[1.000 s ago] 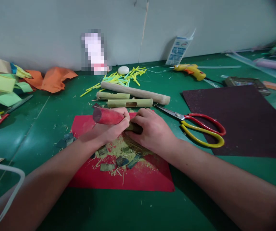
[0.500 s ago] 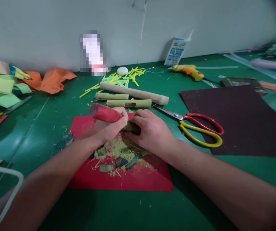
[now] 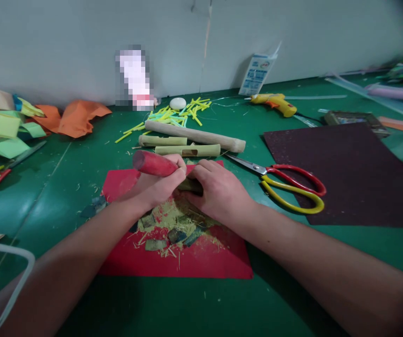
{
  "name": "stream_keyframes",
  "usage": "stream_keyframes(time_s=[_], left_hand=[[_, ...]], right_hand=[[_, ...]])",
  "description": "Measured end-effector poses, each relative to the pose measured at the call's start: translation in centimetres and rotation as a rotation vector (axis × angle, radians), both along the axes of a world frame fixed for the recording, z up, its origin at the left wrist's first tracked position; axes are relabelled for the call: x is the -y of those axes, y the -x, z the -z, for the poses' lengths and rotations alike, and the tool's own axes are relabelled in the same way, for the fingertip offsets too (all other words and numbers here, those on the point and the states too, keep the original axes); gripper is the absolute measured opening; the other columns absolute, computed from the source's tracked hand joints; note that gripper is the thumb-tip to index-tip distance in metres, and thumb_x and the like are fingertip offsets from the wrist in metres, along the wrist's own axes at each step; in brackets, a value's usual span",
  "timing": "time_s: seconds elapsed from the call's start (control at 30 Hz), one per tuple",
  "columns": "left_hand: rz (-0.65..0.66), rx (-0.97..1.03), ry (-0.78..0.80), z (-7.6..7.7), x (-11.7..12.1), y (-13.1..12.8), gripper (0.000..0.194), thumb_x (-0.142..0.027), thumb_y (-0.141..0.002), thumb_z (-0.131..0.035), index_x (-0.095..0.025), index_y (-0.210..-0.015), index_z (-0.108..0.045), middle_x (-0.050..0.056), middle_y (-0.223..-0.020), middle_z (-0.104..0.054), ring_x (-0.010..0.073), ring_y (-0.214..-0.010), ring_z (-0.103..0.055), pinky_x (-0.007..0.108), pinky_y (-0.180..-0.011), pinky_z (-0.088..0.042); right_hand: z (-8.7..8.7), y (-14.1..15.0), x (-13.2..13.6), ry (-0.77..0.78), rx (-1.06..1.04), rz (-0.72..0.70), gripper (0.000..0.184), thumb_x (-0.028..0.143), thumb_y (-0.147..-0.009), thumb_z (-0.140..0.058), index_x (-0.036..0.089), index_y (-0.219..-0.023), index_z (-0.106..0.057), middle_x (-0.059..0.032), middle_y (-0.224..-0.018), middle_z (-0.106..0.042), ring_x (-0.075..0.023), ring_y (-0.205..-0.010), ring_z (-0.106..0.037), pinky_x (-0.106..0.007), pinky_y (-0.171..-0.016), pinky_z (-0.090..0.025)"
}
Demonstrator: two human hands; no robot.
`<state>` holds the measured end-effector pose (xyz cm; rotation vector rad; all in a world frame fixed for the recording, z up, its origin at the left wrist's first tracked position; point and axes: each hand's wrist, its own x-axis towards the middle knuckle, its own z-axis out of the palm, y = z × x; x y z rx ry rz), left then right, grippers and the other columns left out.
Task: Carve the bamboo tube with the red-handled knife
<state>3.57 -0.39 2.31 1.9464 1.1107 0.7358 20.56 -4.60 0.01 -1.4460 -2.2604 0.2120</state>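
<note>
Red handle (image 3: pixel 154 162) shifted; green table (image 3: pixel 173 309) meets grey wall (image 3: pixel 82 42).

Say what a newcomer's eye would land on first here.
Probably the bright red sheet at centre on the green table, strewn with shavings and chips. Above it, the left hand grips a thick red handle, beside the right hand on a greenish piece. Next, likely the scissors with one red and one yellow handle, right of the hands, overlapping the dark sheet.
</note>
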Motion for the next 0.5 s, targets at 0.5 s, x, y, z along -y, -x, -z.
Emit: stream_keyframes(time_s=[0.5], left_hand=[[0.008, 0.270, 0.005, -0.7, 0.0, 1.1, 0.032, -0.031, -0.089, -0.049, -0.019, -0.059, -0.051, -0.003, -0.052, -0.046, 0.0099, -0.051, -0.041, 0.027, -0.052, -0.034]], right_hand=[[-0.1, -0.2, 0.0, -0.041, 0.012, -0.026, 0.016, 0.027, -0.080, -0.067, 0.014, -0.088, -0.067, -0.0108, -0.090, -0.065, -0.0232, -0.084, -0.055, -0.036, -0.073, -0.039]])
